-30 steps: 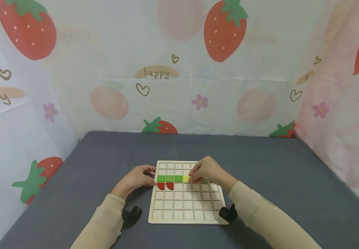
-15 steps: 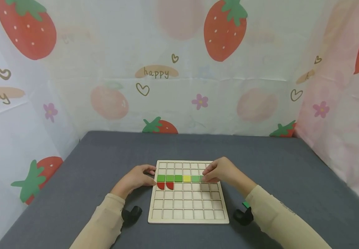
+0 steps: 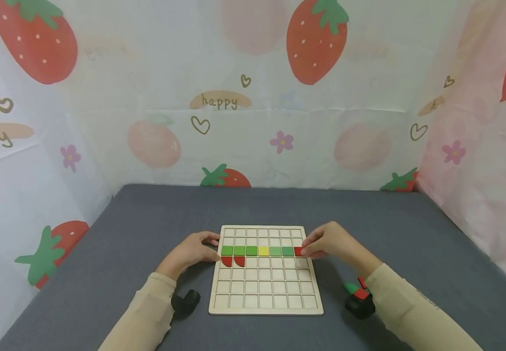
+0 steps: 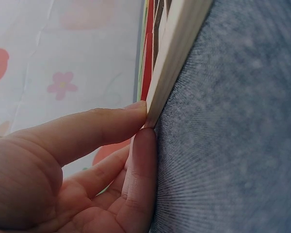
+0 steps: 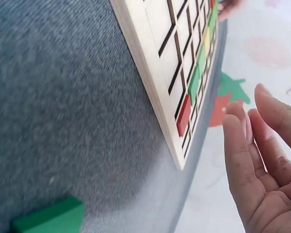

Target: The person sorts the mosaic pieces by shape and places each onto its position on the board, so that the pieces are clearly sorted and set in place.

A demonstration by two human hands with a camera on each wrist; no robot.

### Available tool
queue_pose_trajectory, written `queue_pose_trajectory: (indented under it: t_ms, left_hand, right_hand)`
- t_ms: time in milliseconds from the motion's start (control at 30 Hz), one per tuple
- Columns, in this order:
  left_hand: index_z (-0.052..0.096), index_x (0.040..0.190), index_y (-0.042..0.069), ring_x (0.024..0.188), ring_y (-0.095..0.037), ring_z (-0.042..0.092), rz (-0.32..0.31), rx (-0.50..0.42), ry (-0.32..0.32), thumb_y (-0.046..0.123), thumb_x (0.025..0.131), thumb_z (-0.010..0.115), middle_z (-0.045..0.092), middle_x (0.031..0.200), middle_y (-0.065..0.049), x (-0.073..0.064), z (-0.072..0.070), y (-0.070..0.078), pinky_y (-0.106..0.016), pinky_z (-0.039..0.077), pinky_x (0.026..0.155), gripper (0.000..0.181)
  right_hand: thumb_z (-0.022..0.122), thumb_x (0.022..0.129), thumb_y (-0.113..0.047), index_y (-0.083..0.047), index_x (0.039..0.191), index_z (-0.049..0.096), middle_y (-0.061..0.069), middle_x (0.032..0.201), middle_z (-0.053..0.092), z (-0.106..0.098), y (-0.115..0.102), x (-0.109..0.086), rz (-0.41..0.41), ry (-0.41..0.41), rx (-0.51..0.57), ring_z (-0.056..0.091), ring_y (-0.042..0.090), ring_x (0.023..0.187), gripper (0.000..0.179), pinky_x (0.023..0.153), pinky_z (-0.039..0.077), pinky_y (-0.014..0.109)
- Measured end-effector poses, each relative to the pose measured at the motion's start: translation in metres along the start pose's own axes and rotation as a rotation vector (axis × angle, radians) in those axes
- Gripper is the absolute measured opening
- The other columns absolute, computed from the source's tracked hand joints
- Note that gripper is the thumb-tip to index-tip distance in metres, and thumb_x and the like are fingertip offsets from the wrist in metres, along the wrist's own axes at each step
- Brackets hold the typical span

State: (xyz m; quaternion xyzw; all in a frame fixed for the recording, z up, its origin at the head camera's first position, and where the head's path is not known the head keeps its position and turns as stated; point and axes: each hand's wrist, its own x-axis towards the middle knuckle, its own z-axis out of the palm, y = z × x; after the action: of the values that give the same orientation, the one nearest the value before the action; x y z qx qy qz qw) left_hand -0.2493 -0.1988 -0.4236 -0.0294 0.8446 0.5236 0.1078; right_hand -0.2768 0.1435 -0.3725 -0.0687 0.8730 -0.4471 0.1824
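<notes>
A square wooden board with a grid of cells (image 3: 263, 288) lies on the table. One row holds several green square tiles (image 3: 239, 250), a yellow square tile (image 3: 263, 251) and, at its right end, a red square tile (image 3: 298, 251). Two red quarter-round tiles (image 3: 239, 262) sit below the row's left end. My left hand (image 3: 193, 251) rests thumb and fingertips against the board's left edge, as the left wrist view (image 4: 144, 116) also shows. Beside the red square is my right hand (image 3: 336, 243); in the right wrist view its fingers (image 5: 240, 160) are parted, with nothing between them.
Loose red and green pieces (image 3: 360, 293) lie on the grey table cloth (image 3: 169, 209) right of the board, partly hidden by the right sleeve and a black wrist mount (image 3: 360, 306). A printed strawberry curtain (image 3: 253, 126) encloses the back and sides.
My right hand has moved rightward along the row, from the yellow tile to the red square, uncovering the tiles between and the loose pieces beside the board. The left hand has stayed put.
</notes>
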Motion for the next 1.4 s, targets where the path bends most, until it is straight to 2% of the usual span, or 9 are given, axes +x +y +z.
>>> queue_pose_trajectory:
  t_ms: [300,533,833,1200,1400]
  left_hand:
    - [0.056,0.136,-0.001,0.093,-0.018,0.061,-0.006,0.006,0.011,-0.002,0.08,0.073,0.057,0.118,-0.016,0.001,0.0,-0.002,-0.031,0.054,0.08,0.059]
    - [0.055,0.137,-0.001,0.094,-0.019,0.061,-0.002,0.003,0.007,-0.002,0.08,0.073,0.057,0.119,-0.016,0.002,-0.001,-0.003,-0.032,0.055,0.081,0.06]
    - [0.055,0.137,-0.001,0.094,-0.019,0.06,0.0,0.006,0.008,-0.002,0.079,0.073,0.057,0.119,-0.017,-0.002,-0.001,0.002,-0.031,0.054,0.08,0.061]
    - [0.054,0.137,-0.004,0.094,-0.019,0.061,0.007,-0.01,0.002,-0.004,0.079,0.073,0.056,0.119,-0.018,-0.002,0.0,0.0,-0.032,0.055,0.08,0.061]
    - [0.053,0.137,-0.004,0.094,-0.018,0.061,0.011,-0.011,0.001,-0.003,0.079,0.073,0.057,0.119,-0.017,-0.001,-0.001,-0.001,-0.031,0.055,0.08,0.061]
  right_hand:
    - [0.08,0.083,-0.014,0.002,0.103,0.075,0.005,0.093,0.076,-0.012,0.01,-0.009,0.006,0.0,-0.001,0.073,0.023,0.085,0.027,0.082,0.059,0.039]
    - [0.081,0.082,-0.015,0.001,0.101,0.075,0.004,0.093,0.076,-0.024,0.024,-0.016,0.026,0.033,0.012,0.073,0.02,0.085,0.025,0.082,0.059,0.038]
    - [0.08,0.083,-0.018,0.004,0.109,0.072,0.002,0.095,0.076,-0.042,0.042,-0.028,0.026,0.024,0.017,0.072,0.019,0.088,0.034,0.084,0.059,0.037]
    - [0.08,0.084,-0.023,0.006,0.114,0.069,0.004,0.101,0.075,-0.061,0.063,-0.041,0.007,-0.023,0.004,0.072,0.02,0.093,0.043,0.086,0.058,0.037]
    - [0.081,0.083,-0.026,0.005,0.115,0.07,0.003,0.102,0.075,-0.069,0.07,-0.047,0.026,-0.044,0.005,0.072,0.018,0.093,0.046,0.086,0.058,0.037]
